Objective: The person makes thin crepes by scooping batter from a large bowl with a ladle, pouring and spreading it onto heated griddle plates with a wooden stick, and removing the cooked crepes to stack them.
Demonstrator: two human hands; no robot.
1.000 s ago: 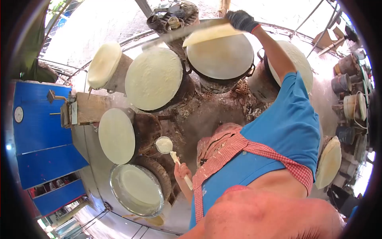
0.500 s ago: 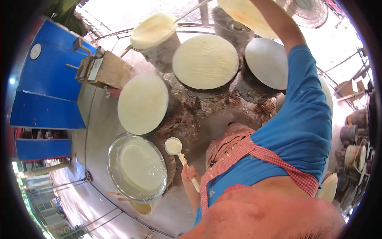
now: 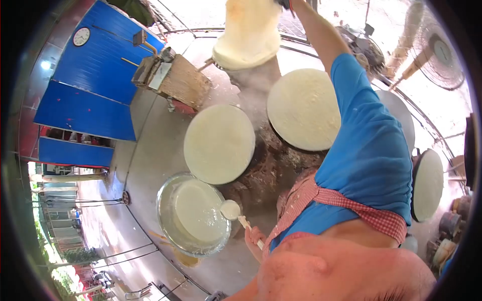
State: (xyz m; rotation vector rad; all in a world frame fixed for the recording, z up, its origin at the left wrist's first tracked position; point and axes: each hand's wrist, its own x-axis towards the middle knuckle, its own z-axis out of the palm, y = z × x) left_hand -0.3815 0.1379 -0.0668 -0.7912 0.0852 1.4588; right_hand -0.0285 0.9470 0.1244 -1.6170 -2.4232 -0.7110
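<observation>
My left hand (image 3: 256, 236) is closed round the pale handle of a ladle (image 3: 230, 209), whose round bowl is over the rim of a wide clear-sided basin (image 3: 168, 226) of pale batter. My right hand (image 3: 285, 4), in a dark glove, is cut off by the top edge. A pale sheet (image 3: 248, 22) hangs beside the glove, its lower end on a stack at the top centre; the gripping fingertips are out of frame. Pale batter coats two round griddles (image 3: 219, 144) (image 3: 305, 109) between my hands.
Another griddle (image 3: 429, 185) is at the right, and a grey one (image 3: 396, 113) is partly behind my right arm. A wooden box (image 3: 183, 83) stands at the upper left by a blue cabinet (image 3: 80, 115). A fan (image 3: 442, 55) is at the upper right.
The view has swung left. My right hand has carried the sheet from the grey griddle's side to the stack on the left. The ladle, still in my left hand, is now closer to the basin.
</observation>
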